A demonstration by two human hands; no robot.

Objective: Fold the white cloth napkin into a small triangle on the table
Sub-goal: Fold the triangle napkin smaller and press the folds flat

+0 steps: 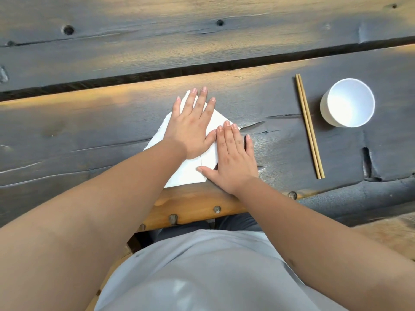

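- We had the napkin (190, 169) sitting right at the near edge of the table (89, 131), folded into a rough pointed shape with its tip aimed at the far side, so it was already partway to a triangle.
- Both hands were flat with fingers straight, pinching nothing. The left hand (190, 124) pressed the far half, and the right hand (231, 158) lay over the right edge, half on cloth and half on wood. They sat side by side, the left thumb just about touching the right fingers.
- Biggest worry, we figured: the near edge sat right by the table's lip, so any push toward us could have slid the cloth off onto our lap.
- The left edge looked a bit ragged and not lined up. If we'd creased it like that, the triangle would probably have come out lopsided.
- There was a faint seam line between the hands. Lifting one palm too soon could have let that layer spring back open.
- The table's planks were rough and cracked, so dragging the cloth might have snagged it or bunched it up.
- The chopsticks (310, 126) and white cup (348, 102) sat well off to the right, but a wide sweep with the right hand could still have knocked them.
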